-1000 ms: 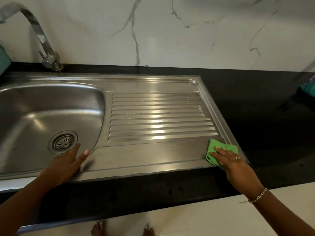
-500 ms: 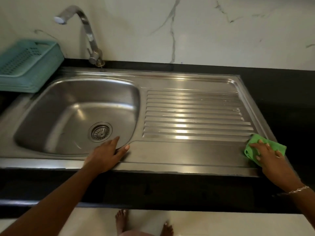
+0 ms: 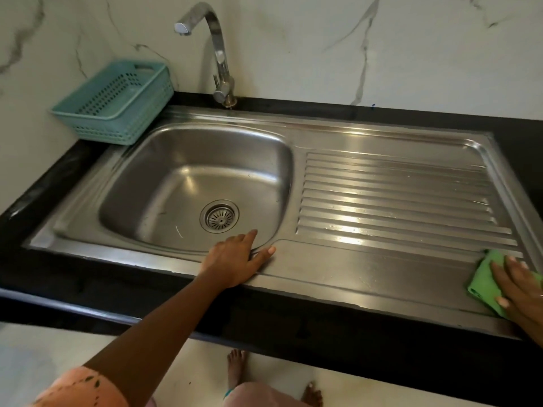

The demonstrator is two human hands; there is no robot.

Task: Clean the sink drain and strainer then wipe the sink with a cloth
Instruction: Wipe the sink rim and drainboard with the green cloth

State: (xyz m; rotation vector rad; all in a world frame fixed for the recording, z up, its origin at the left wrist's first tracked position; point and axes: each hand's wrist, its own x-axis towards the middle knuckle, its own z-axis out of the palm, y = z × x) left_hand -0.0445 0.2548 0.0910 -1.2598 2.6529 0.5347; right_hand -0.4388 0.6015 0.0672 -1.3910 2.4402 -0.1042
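A stainless steel sink [image 3: 182, 160] with a ribbed drainboard [image 3: 393, 198] is set into a black counter. The round strainer [image 3: 219, 216] sits in the drain at the bowl's bottom. My left hand [image 3: 235, 261] rests flat on the sink's front rim beside the bowl, fingers spread, holding nothing. My right hand [image 3: 520, 292] presses flat on a green cloth [image 3: 484, 282] at the drainboard's front right corner; part of the cloth is hidden under the hand.
A curved chrome tap [image 3: 217, 51] stands behind the bowl. A teal plastic basket [image 3: 117, 101] sits on the counter [image 3: 53, 183] at the back left. A marble wall runs behind. My bare feet are on the pale floor below.
The view has swung left, bringing the tap and basket fully into sight. My right hand stays on the cloth at the drainboard's front right corner; my left hand stays on the rim.
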